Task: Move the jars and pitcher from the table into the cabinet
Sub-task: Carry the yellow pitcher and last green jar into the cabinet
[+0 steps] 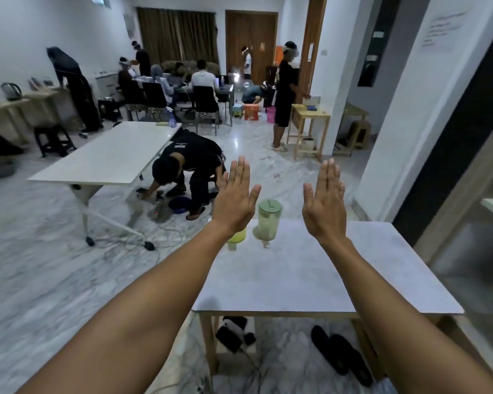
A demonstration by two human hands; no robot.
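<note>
A clear pitcher (269,220) with a green lid stands at the far edge of the small grey table (296,280). Left of it a yellow-green jar (237,236) is mostly hidden behind my left wrist. My left hand (235,199) and my right hand (323,203) are both raised flat above the table's far end, palms facing away, fingers straight and held together. Neither hand touches anything. The pitcher sits between the two hands. A cabinet (478,245) with a glass door stands at the right edge.
A person (188,172) crouches on the marble floor just beyond the table, beside a long white table (111,155). Cables trail on the floor at left. Black slippers (342,356) and a power adapter (231,334) lie under the small table. Several people work further back.
</note>
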